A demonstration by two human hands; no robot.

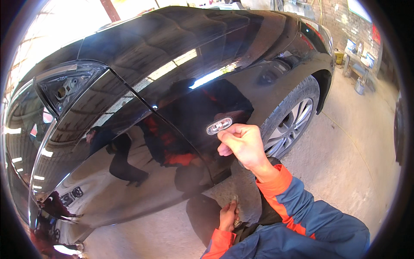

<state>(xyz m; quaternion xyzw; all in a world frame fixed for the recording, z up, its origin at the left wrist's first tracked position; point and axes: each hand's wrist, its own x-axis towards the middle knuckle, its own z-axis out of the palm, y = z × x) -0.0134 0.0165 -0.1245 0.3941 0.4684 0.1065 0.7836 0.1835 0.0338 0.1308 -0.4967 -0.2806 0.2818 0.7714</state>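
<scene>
A small oval side marker lamp [219, 125] with a clear lens and bright rim is at the front fender [250, 90] of a glossy black car. My right hand [244, 144] is closed at the lamp's right end, thumb and fingertips pinching its edge. Whether the lamp sits in the panel or is slightly off it, I cannot tell. Lower down, my left hand [228, 216] rests near my legs, its fingers curled round a slim, pale-tipped object [235, 199] whose kind does not show. The door seam [157, 113] runs just left of the lamp.
The front wheel [291, 123] stands right of my right hand. On the door, the mirror mount [67, 88] is bare, its opening exposed. A bench [361, 60] with containers and a bucket [359, 86] stand far right on the concrete floor [345, 129].
</scene>
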